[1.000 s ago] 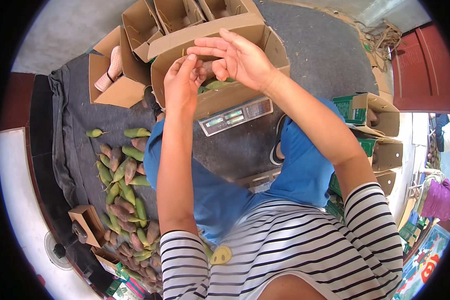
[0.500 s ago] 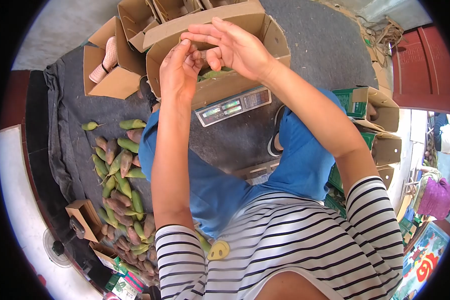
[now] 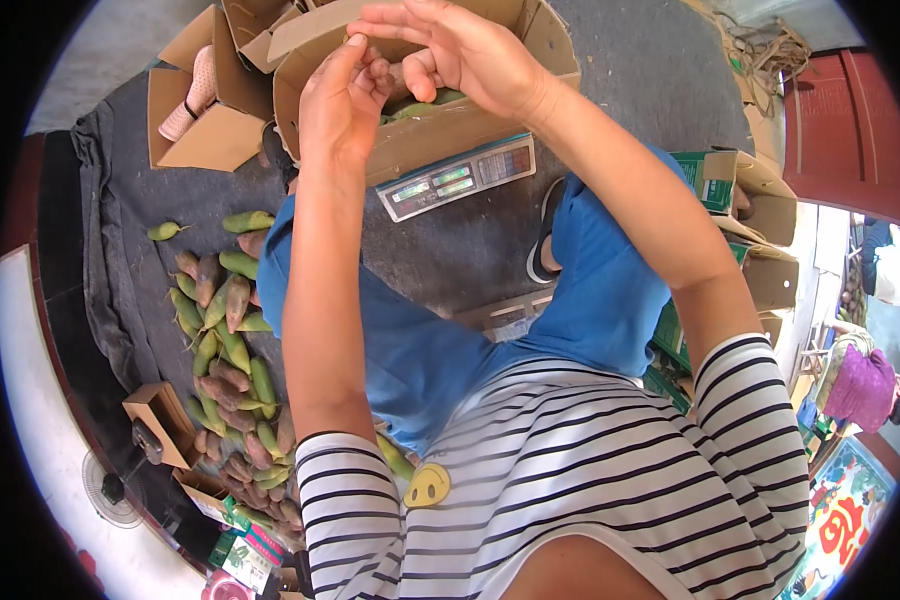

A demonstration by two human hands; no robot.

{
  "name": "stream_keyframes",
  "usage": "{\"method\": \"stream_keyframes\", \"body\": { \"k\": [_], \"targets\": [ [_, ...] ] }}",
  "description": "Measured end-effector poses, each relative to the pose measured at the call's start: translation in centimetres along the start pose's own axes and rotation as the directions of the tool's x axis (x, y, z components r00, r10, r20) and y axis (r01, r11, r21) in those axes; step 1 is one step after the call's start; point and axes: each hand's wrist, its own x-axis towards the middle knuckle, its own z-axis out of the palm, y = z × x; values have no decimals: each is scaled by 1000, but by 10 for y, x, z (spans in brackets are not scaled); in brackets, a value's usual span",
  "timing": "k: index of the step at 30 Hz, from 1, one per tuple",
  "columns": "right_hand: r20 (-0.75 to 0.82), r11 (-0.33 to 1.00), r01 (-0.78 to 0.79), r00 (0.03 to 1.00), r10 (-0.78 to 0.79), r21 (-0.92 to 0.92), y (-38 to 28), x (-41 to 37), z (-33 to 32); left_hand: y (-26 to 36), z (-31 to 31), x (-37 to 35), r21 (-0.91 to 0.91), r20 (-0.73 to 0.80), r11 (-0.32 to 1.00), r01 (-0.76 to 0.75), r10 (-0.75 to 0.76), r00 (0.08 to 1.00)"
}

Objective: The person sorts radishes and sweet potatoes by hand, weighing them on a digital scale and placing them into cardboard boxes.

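Both hands are raised over a large cardboard box (image 3: 448,138), close together at its near side. My left hand (image 3: 345,105) has its thumb pointing up and its other fingers curled; whatever they pinch, if anything, is hidden. Fingers extended toward the left thumb, my right hand (image 3: 465,60) is open, its thumb bent downward. Below them, partly covered, green radishes (image 3: 425,108) lie inside the box. Against the box's near side shows a digital scale (image 3: 457,180) with lit displays and a keypad.
Green radishes (image 3: 232,345) and reddish-brown roots (image 3: 237,302) lie heaped on the dark floor at left. An open carton (image 3: 210,135) with a pink patterned item stands upper left. More green cartons (image 3: 705,180) are stacked at right. A person in purple (image 3: 860,390) is far right.
The view has shifted, so the box, scale and heap appear slightly higher and further left. Both hands keep nearly the same pose over the box.
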Motion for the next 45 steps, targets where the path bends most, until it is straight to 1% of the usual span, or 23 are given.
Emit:
{"method": "stream_keyframes", "body": {
  "k": [5, 10, 13, 14, 16, 17, 19, 20, 22, 23, 25, 26, 28, 29, 32, 35, 38, 40, 41, 43, 44, 45],
  "targets": [
    [-11, 1000, 6, 1000, -6, 3, 0, -1, 0, -1, 3, 0, 2, 10, 999, -43, 43, 999],
    [-22, 999, 20, 1000, -21, -45, -1, -3, 4, -1, 3, 0, -19, -25, 999, -27, 26, 999],
    [-71, 993, -45, 997, 37, -109, -3, -4, 10, -1, 2, 2, -44, -20, 999, -15, 14, 1000],
    [-80, 993, -57, 996, 48, -104, -3, -4, 10, -1, 1, 3, -53, -17, 999, -13, 12, 1000],
    [-98, 992, -81, 993, 72, -95, -2, -4, 10, 0, 3, 0, 27, 1, 999, -19, 19, 1000],
    [-76, 994, -102, 992, 99, -49, -3, -4, 8, 0, 3, -1, 66, 10, 998, -24, 23, 1000],
    [-26, 989, -144, 989, 146, 40, -5, -4, 4, 0, -8, 9, 77, 8, 997, -3, 3, 1000],
    [-36, 993, -118, 992, 118, 5, -6, -4, 4, 0, -13, 13, 83, 8, 997, 7, -8, 1000],
    [-49, 996, -65, 997, 62, -66, -8, -6, 2, 5, -6, 5, 169, 67, 982, -81, 71, 995],
    [-125, 997, -72, 990, 69, -22, -7, -5, 1, 8, -2, 2, 210, 100, 970, -126, 107, 989],
    [-278, 995, -77, 956, 91, 62, -5, -2, -8, 8, 5, -3, 273, 79, 944, -187, 171, 982],
    [-324, 996, -90, 942, 90, 17, -6, -2, -13, 8, 6, -4, 302, 69, 928, -218, 207, 976],
    [-408, 990, -123, 909, 87, -63, -8, -5, -22, 8, -4, 0, 402, 96, 883, -243, 223, 970],
    [-428, 992, -101, 902, 58, -79, -10, -8, -25, 8, -9, 3, 450, 108, 856, -255, 231, 967],
    [-435, 982, -136, 898, 67, -131, -13, -13, -35, 8, -13, 4, 480, 110, 843, -242, 216, 970],
    [-409, 979, -153, 908, 85, -137, -15, -19, -38, 11, 1, -8, 580, 112, 769, -268, 251, 962],
    [-408, 969, -177, 908, 92, -175, -19, -22, -39, 10, 5, -12, 663, 149, 703, -257, 213, 966],
    [-415, 960, -187, 906, 87, -206, -22, -24, -39, 9, 3, -10, 686, 180, 685, -245, 166, 969],
    [-403, 947, -200, 911, 86, -251, -24, -24, -39, 9, 2, -9, 698, 195, 674, -239, 142, 970],
    [-378, 914, -222, 922, 84, -340, -32, -21, -41, 9, 4, -11, 664, 195, 710, -232, 136, 971],
    [-359, 880, -260, 927, 111, -397, -38, -19, -42, 9, 5, -12, 647, 195, 727, -229, 132, 972],
    [-343, 842, -293, 929, 139, -453, -44, -16, -42, 12, 5, -14, 732, 208, 627, -266, 166, 964]
  ]
}}
